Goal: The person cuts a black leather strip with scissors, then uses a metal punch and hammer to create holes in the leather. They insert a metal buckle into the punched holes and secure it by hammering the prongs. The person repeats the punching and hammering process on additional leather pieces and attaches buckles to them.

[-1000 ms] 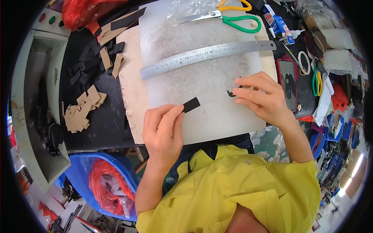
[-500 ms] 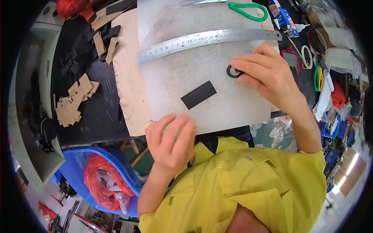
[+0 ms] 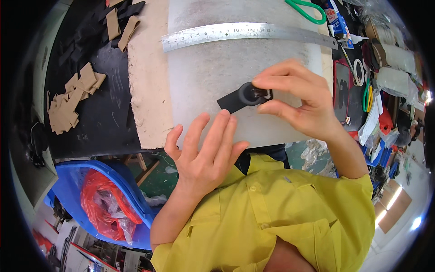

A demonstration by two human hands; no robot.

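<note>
A black rectangular strip point(image 3: 229, 102) lies slantwise on the pale cutting sheet point(image 3: 199, 86). Between thumb and index finger, my right hand point(image 3: 302, 99) pinches a black ring point(image 3: 247, 95) with a shiny dark part inside it. The ring sits over the strip's right part and hides some of it; whether it presses on the strip I cannot tell. My left hand point(image 3: 203, 154) has its fingers spread at the front of the sheet, one fingertip at the strip's lower edge. Beyond both hands, a steel ruler point(image 3: 244, 31) lies across the sheet.
Tan strips point(image 3: 72, 102) and black strips point(image 3: 88, 34) are heaped on the black table at left. Green-handled scissors point(image 3: 312, 11) lie at the far right, near a glue tube point(image 3: 337, 22). A blue bin point(image 3: 140, 199) holding a red plastic bag point(image 3: 106, 204) stands below the table's left edge.
My right hand has brought the ring leftward onto the strip. My left hand has spread its fingers and reached the strip's edge. The whole view has shifted slightly.
</note>
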